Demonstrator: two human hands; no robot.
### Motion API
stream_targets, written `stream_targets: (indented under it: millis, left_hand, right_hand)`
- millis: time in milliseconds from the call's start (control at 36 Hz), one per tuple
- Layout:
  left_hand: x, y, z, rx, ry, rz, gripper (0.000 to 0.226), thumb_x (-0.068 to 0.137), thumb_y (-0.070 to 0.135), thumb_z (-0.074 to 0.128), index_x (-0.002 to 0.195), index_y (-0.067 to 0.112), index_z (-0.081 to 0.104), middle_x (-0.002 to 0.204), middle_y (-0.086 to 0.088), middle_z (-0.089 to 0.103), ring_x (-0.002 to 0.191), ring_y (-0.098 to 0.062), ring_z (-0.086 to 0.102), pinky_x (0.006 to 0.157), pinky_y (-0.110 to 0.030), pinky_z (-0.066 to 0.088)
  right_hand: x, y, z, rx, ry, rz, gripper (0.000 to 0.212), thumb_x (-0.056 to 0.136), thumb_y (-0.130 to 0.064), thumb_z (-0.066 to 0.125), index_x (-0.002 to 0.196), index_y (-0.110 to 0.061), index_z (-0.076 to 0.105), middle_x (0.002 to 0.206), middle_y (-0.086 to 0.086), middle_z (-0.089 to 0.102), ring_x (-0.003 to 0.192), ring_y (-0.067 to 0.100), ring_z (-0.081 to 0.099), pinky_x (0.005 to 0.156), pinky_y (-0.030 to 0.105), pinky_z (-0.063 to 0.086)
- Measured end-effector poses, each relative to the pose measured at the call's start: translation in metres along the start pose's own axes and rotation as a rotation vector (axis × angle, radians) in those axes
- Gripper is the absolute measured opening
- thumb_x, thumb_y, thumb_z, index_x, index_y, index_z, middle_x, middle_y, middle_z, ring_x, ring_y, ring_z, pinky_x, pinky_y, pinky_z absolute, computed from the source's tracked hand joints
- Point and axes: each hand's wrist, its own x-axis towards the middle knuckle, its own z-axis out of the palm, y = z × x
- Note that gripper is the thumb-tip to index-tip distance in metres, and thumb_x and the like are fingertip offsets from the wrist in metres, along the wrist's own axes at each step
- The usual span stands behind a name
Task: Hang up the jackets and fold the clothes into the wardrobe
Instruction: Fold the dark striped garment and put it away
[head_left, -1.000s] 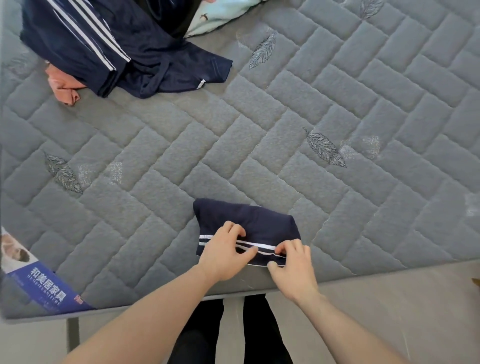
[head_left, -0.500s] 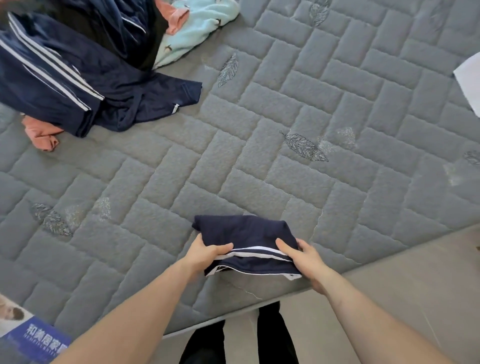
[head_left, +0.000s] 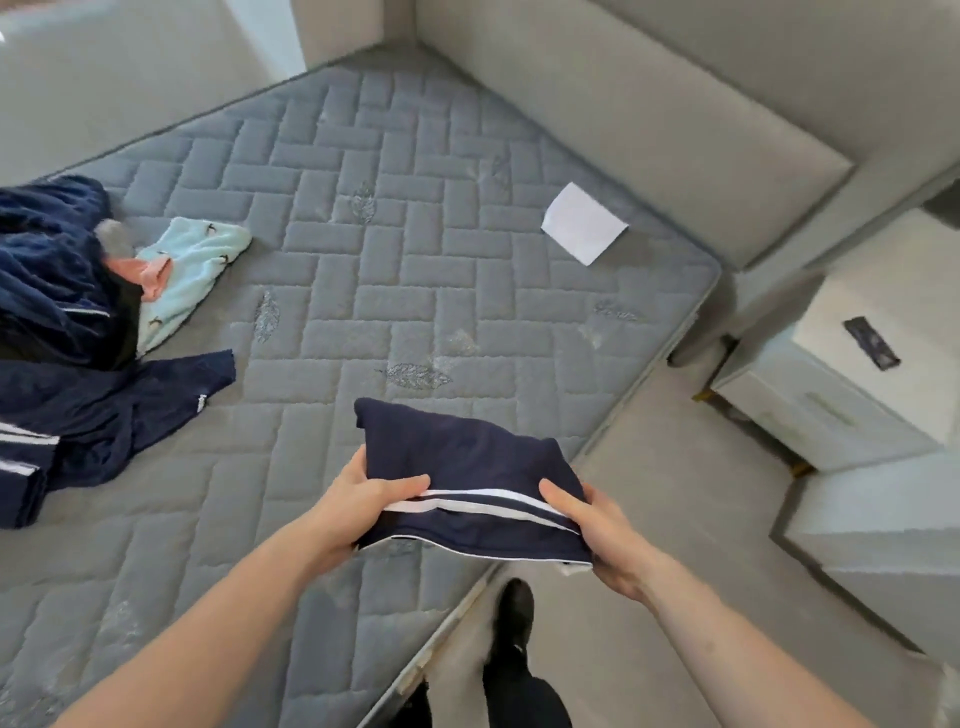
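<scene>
A folded navy garment with white stripes (head_left: 467, 467) is held just above the grey quilted mattress (head_left: 415, 291), near its front right edge. My left hand (head_left: 358, 504) grips its left side, thumb on top. My right hand (head_left: 597, 530) grips its right side, thumb on top and fingers underneath. A heap of unfolded clothes lies at the far left: a navy jacket with white stripes (head_left: 67, 405), a light blue garment (head_left: 192, 265) and a pink piece (head_left: 153, 273).
A white sheet of paper (head_left: 582, 223) lies on the mattress near the padded grey headboard (head_left: 649, 119). A white bedside cabinet (head_left: 857, 353) stands to the right on the grey floor (head_left: 675, 519). My shoe (head_left: 511, 618) is beside the bed edge.
Both hands went from pressing the folded garment on the mattress to gripping its sides and lifting it. My view has swung up and right, bringing the headboard and cabinet into sight.
</scene>
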Motion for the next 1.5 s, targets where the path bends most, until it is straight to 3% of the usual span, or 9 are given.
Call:
stream_targets:
  millis: [111, 417, 611, 806, 944, 1083, 1222, 1361, 1500]
  left_hand:
    - [-0.025, 0.058, 0.062, 0.137, -0.138, 0.076, 0.051, 0.087, 0.004, 0.075, 0.13, 0.024, 0.056, 0.117, -0.003, 0.075, 0.105, -0.024, 0.073, 0.088, -0.041, 0.056]
    - [-0.059, 0.148, 0.277, 0.43, -0.443, 0.274, 0.05, 0.087, 0.009, 0.077, 0.129, 0.025, 0.056, 0.118, 0.004, 0.074, 0.109, -0.019, 0.071, 0.097, -0.04, 0.054]
    - [-0.082, 0.163, 0.439, 0.537, -0.584, 0.387, 0.042, 0.091, 0.005, 0.071, 0.126, 0.024, 0.057, 0.113, 0.006, 0.076, 0.106, -0.015, 0.072, 0.091, -0.033, 0.054]
    - [-0.109, 0.159, 0.574, 0.586, -0.712, 0.439, 0.044, 0.092, 0.006, 0.071, 0.129, 0.021, 0.055, 0.115, 0.003, 0.075, 0.105, -0.016, 0.073, 0.09, -0.034, 0.055]
    - [-0.124, 0.155, 0.66, 0.628, -0.818, 0.48, 0.042, 0.092, 0.011, 0.072, 0.128, 0.024, 0.055, 0.115, 0.004, 0.075, 0.106, -0.017, 0.073, 0.095, -0.039, 0.055]
    - [-0.135, 0.155, 0.744, 0.685, -0.912, 0.534, 0.043, 0.092, 0.012, 0.073, 0.129, 0.024, 0.055, 0.116, 0.004, 0.075, 0.107, -0.018, 0.072, 0.097, -0.041, 0.054]
    - [-0.147, 0.155, 0.832, 0.71, -1.029, 0.573, 0.035, 0.093, 0.009, 0.071, 0.121, 0.023, 0.058, 0.111, 0.004, 0.076, 0.1, -0.016, 0.074, 0.088, -0.035, 0.056]
    - [-0.153, 0.16, 0.916, 0.746, -1.157, 0.615, 0.039, 0.092, 0.012, 0.072, 0.125, 0.023, 0.056, 0.112, 0.007, 0.076, 0.102, -0.014, 0.073, 0.089, -0.034, 0.056]
    - [-0.158, 0.165, 0.996, 0.8, -1.265, 0.627, 0.044, 0.088, 0.021, 0.077, 0.127, 0.022, 0.058, 0.114, 0.006, 0.075, 0.103, -0.015, 0.073, 0.094, -0.037, 0.055]
  right_hand:
    - [-0.056, -0.026, -0.046, 0.019, 0.098, -0.109, 0.109, 0.044, -0.064, 0.094, 0.133, -0.014, 0.054, 0.123, 0.006, 0.071, 0.109, 0.024, 0.071, 0.09, 0.041, 0.057]
    - [-0.198, -0.06, -0.202, 0.18, 0.411, -0.394, 0.071, 0.066, -0.042, 0.085, 0.125, -0.014, 0.058, 0.116, 0.003, 0.074, 0.103, 0.022, 0.073, 0.091, 0.041, 0.056]
    - [-0.277, -0.056, -0.323, 0.243, 0.561, -0.516, 0.062, 0.071, -0.043, 0.087, 0.121, -0.017, 0.062, 0.114, 0.003, 0.075, 0.103, 0.024, 0.073, 0.083, 0.04, 0.054]
    - [-0.348, -0.043, -0.432, 0.243, 0.656, -0.589, 0.071, 0.067, -0.05, 0.086, 0.125, -0.018, 0.063, 0.119, 0.005, 0.073, 0.11, 0.025, 0.071, 0.098, 0.045, 0.053]
    - [-0.396, -0.034, -0.49, 0.264, 0.744, -0.637, 0.053, 0.076, -0.044, 0.08, 0.121, -0.019, 0.067, 0.111, 0.007, 0.075, 0.092, 0.022, 0.073, 0.065, 0.029, 0.054]
    - [-0.437, -0.025, -0.54, 0.346, 0.847, -0.69, 0.043, 0.086, -0.036, 0.077, 0.124, -0.018, 0.066, 0.114, 0.006, 0.075, 0.102, 0.026, 0.073, 0.078, 0.037, 0.057]
    - [-0.473, -0.021, -0.587, 0.416, 0.963, -0.736, 0.035, 0.09, -0.031, 0.072, 0.12, -0.015, 0.068, 0.097, 0.005, 0.076, 0.076, 0.019, 0.072, 0.053, 0.027, 0.051]
    - [-0.507, -0.024, -0.632, 0.455, 1.114, -0.781, 0.05, 0.079, -0.04, 0.081, 0.122, -0.018, 0.068, 0.112, 0.007, 0.076, 0.103, 0.029, 0.073, 0.092, 0.048, 0.055]
    - [-0.538, -0.029, -0.67, 0.511, 1.257, -0.833, 0.044, 0.082, -0.033, 0.075, 0.122, -0.016, 0.069, 0.113, 0.007, 0.076, 0.105, 0.027, 0.072, 0.094, 0.039, 0.054]
